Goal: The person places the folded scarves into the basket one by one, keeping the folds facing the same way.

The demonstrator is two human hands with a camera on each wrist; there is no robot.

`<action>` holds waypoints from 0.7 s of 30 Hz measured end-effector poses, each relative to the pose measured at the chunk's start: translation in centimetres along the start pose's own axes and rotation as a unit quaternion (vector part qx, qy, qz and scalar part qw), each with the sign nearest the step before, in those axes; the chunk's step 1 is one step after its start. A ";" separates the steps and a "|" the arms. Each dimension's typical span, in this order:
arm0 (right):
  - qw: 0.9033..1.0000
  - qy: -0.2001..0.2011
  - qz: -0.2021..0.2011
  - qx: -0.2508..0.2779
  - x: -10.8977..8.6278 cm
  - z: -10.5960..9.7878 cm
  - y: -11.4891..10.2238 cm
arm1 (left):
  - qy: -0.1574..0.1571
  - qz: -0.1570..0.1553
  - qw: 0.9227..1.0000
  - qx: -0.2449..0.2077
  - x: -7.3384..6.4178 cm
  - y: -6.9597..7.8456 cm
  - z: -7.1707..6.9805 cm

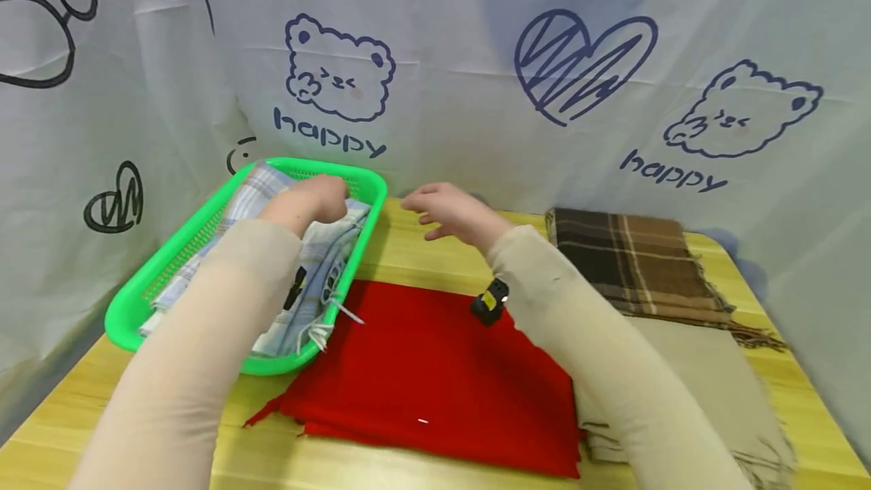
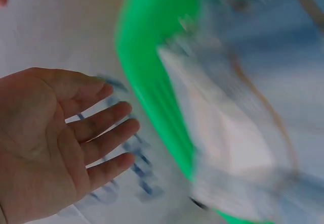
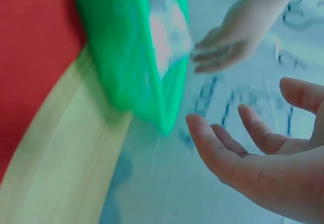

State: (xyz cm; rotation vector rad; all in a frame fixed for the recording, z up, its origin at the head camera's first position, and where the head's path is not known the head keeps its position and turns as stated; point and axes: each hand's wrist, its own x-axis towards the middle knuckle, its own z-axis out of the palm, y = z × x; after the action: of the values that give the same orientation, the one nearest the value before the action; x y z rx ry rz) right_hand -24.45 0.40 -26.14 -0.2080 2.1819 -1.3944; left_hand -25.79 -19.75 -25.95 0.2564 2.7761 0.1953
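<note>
1. Apparently, one part is complete: the blue cloth (image 1: 316,252) lies inside the basket (image 1: 272,364), some fringe (image 1: 318,335) spilling over its right side.
2. What is left, if anything, would involve three cloths outside it on the table (image 1: 408,244): the red cloth (image 1: 435,369) just beside the basket, the brown cloth (image 1: 619,259) and beige cloth (image 1: 701,376) farther right.
3. Your left hand (image 1: 309,203) hovers over the basket's far part, empty, fingers slightly bent and apart; the blue cloth is below it.
4. Your right hand (image 1: 459,214) hangs right of the basket, beyond the red cloth, empty, fingers loosely curved and apart.
</note>
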 end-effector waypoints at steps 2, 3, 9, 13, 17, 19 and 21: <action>1.000 0.016 0.013 -0.009 -0.9 -2.4 1.4 | -0.007 0.018 1.000 0.016 0.6 2.6 0.1; 0.999 0.022 0.019 -0.017 -1.4 -3.4 2.1 | -0.014 0.022 0.999 0.021 1.0 3.8 0.2; 0.996 0.041 0.068 -0.048 -3.7 -8.0 7.0 | -0.042 0.074 0.994 0.070 4.5 9.1 2.7; 0.993 0.043 0.093 -0.061 -4.7 -9.5 10.4 | -0.075 0.065 0.992 0.083 5.2 11.3 5.0; 0.990 0.050 0.107 -0.082 -5.5 -10.0 13.4 | -0.095 0.035 0.990 0.094 3.3 12.1 6.8; 0.988 0.050 0.115 -0.086 -5.9 -10.0 14.7 | -0.094 0.033 0.989 0.105 2.4 11.8 7.7; 0.987 0.048 0.119 -0.093 -6.2 -10.0 15.8 | -0.098 0.024 0.989 0.108 2.1 11.2 8.5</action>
State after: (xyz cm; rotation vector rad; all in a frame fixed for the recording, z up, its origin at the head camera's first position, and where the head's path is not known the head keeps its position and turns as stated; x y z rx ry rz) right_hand -21.89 17.99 -34.61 0.0547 2.3286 -1.0916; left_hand -23.02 -7.60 -32.64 0.3756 2.5964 -0.1158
